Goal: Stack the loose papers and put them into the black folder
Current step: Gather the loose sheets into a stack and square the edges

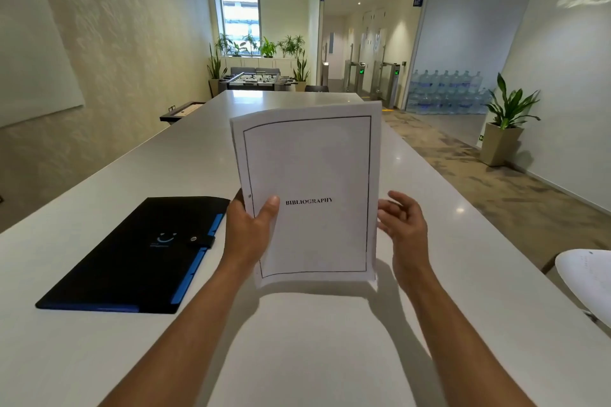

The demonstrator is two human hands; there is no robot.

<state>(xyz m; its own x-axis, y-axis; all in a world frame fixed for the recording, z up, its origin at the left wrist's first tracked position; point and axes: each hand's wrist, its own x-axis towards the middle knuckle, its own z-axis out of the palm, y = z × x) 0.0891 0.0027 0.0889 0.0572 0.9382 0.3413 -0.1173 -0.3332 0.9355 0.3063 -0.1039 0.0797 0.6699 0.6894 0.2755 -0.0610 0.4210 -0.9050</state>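
A stack of white papers (310,168) stands upright above the table, its front sheet bordered in black and printed "BIBLIOGRAPHY". My left hand (249,228) grips the stack's left edge, thumb on the front sheet. My right hand (401,221) hovers by the stack's right edge with its fingers spread, just off or barely touching the paper. The black folder (132,258) lies shut on the table to the left of my left hand, with a blue edge and a snap strap across its right side.
The long white table (330,340) runs away from me. A white chair (588,277) sits at the table's right side. A potted plant (506,122) stands on the floor at the right. A foosball table (258,79) is beyond the far end.
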